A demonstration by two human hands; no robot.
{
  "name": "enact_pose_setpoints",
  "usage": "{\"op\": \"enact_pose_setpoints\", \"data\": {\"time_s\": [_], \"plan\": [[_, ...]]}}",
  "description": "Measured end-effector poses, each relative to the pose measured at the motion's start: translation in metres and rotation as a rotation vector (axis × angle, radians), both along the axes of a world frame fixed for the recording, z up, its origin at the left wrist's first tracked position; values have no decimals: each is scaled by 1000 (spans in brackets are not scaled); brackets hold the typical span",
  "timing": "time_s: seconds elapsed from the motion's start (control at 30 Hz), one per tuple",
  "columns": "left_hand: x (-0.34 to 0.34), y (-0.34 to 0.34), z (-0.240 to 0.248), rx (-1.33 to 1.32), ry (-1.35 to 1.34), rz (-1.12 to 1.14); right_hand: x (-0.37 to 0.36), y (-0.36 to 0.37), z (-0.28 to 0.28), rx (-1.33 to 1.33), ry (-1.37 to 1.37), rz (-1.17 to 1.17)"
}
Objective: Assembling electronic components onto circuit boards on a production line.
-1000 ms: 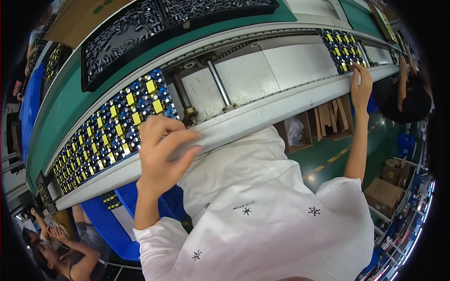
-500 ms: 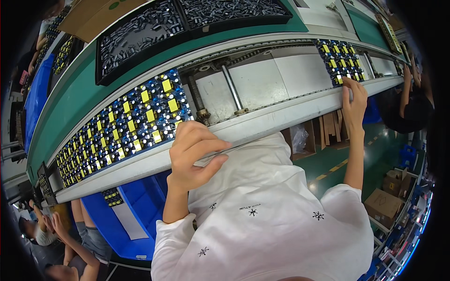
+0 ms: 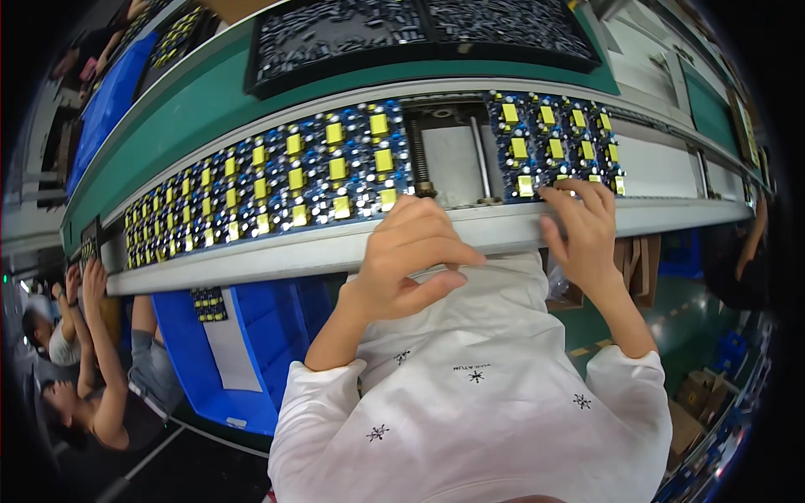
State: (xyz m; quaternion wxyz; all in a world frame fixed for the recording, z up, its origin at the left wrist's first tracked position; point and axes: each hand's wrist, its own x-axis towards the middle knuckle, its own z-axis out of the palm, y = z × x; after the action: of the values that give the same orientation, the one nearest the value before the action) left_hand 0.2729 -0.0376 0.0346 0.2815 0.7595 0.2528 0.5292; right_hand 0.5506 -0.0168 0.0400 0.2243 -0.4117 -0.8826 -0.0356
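Observation:
A circuit board panel with yellow blocks and small silvery parts lies across the conveyor rails. The fingertips of my right hand rest on its near edge, with the thumb apart below, over the front rail. To the left, a long row of similar circuit boards sits on the same rails. My left hand is at the front rail, beside the row's right end. Its fingers are bent and its thumb stands apart, with nothing seen in it; its fingertips are partly hidden.
Behind the conveyor, black trays hold many small dark cylindrical parts. A threaded rod and a smooth bar cross the gap between the boards. Blue bins stand below at left. Other people are at the left.
My right hand and the separate circuit board panel have moved left along the rails, narrowing the gap to the row. My left hand remains by the row's end. The view has shifted.

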Motion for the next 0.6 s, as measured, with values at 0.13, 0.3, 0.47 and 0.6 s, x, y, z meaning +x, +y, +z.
{"op": "enact_pose_setpoints", "data": {"time_s": [0.13, 0.3, 0.47, 0.6], "plan": [[-3, -4, 2, -27, 35, 26, -30, 4, 9, -72, 5, 165], [-9, -10, 6, -28, 34, 88, -56, 9, 13, -77, 8, 304], [-17, -7, 11, -20, 59, 135, -67, 11, 11, -91, -2, 407], [-27, 0, 16, 16, 109, 152, -71, 11, 10, -97, -2, 438]]}}
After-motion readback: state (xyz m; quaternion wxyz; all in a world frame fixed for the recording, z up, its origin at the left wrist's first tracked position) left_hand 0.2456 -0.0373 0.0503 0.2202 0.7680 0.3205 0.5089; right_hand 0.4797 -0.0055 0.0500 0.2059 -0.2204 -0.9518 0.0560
